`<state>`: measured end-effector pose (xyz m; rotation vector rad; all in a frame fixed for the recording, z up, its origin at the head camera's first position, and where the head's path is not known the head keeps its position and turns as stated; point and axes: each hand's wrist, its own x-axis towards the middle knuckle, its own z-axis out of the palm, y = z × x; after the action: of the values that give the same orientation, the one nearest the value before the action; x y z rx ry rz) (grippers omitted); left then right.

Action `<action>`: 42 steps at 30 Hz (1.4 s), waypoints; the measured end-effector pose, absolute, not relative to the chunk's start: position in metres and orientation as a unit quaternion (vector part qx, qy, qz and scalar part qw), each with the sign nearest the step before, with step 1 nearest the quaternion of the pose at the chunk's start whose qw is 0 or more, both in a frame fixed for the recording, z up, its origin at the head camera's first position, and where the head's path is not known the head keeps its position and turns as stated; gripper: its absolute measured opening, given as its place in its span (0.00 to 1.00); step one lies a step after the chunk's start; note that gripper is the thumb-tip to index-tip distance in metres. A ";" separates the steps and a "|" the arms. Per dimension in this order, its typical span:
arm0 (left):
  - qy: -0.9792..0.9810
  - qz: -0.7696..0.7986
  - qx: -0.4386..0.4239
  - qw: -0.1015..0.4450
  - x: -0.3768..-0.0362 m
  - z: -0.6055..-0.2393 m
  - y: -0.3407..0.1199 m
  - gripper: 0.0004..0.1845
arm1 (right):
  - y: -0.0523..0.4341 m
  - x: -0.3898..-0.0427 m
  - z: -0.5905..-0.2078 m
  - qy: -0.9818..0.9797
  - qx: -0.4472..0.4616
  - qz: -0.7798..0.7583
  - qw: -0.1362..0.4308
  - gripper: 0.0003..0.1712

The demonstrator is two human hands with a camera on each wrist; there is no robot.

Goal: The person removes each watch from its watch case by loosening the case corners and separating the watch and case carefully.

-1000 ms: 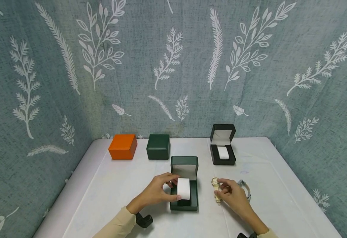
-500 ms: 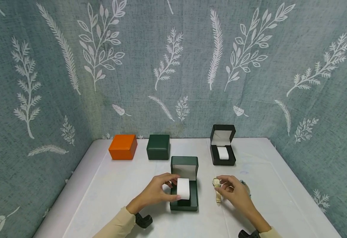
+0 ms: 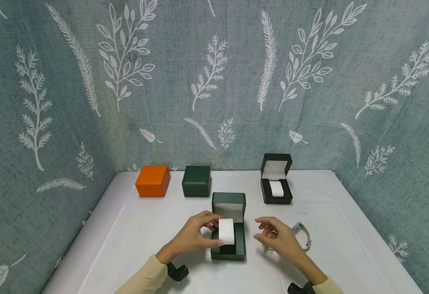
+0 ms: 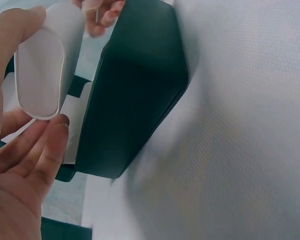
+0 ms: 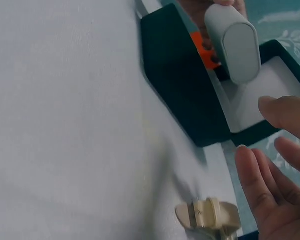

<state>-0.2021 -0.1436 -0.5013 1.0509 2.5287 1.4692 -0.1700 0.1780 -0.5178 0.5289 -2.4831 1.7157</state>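
Pinched between thumb and fingertips, the white cushion sits in the grip of the left hand, raised partly out of the open dark green box near the front of the tabletop; the left wrist view shows the thumb on top of the cushion and the fingers under its rounded end, with the box's upright lid just behind it. The right hand hovers just to the right of that box with its fingers loosely spread and its grip released, holding nothing. Under it lies a cream-strapped watch, which the right wrist view shows resting on the tabletop just beside the fingers and apart from them. A second watch, silvery, lies on the tabletop to the right of that hand. Farther back, a black box stands open with its own white cushion inside, and a closed dark green box and a closed orange box stand side by side near the patterned curtain.
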 end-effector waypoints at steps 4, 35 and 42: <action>0.813 0.474 0.337 0.018 -0.202 -0.502 -0.144 0.33 | 0.172 -0.170 -0.518 -0.806 0.195 0.559 0.029 0.27; 0.830 0.437 0.347 -0.007 -0.204 -0.508 -0.141 0.34 | 0.138 -0.172 -0.531 -0.828 0.222 0.515 -0.004 0.28; 0.847 0.408 0.340 -0.003 -0.205 -0.509 -0.138 0.36 | 0.140 -0.174 -0.528 -0.829 0.211 0.518 -0.018 0.30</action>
<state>-0.2045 -0.1380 -0.5093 1.0713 2.6668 1.2826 -0.1738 0.1398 -0.5285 0.6697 -2.6342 1.6456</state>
